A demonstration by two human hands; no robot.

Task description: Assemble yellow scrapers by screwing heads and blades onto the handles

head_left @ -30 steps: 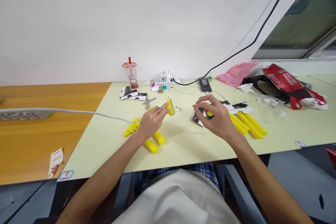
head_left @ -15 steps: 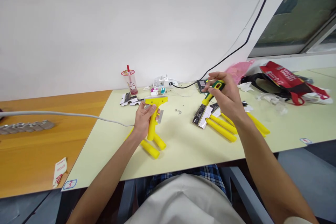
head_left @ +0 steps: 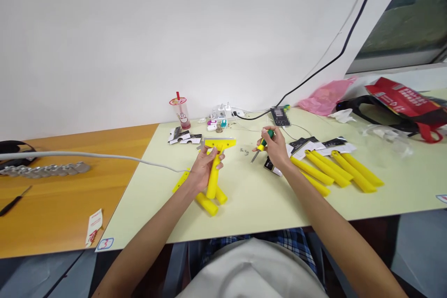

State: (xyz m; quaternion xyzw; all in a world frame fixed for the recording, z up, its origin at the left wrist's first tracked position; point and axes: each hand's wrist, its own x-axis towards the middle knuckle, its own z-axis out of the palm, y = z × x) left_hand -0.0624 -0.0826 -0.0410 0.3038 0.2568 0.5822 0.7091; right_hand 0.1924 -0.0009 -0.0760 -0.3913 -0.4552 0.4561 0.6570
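The left hand [head_left: 202, 167] is holding a yellow scraper [head_left: 213, 177] above the bench [head_left: 251, 202], fingers curled around its handle. The right hand [head_left: 278, 147] is gripping a green-and-yellow screwdriver [head_left: 261, 147], tip pointing down.

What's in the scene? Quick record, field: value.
left grip: holds T-shaped yellow plastic scraper, head pointing away from the person
right grip: holds green-and-yellow-handled screwdriver, tip down
between them: tiny silvery pieces, apparently screws, on pale yellow-green table
table's right: long yellow plastic handles
back: transparent plastic cup
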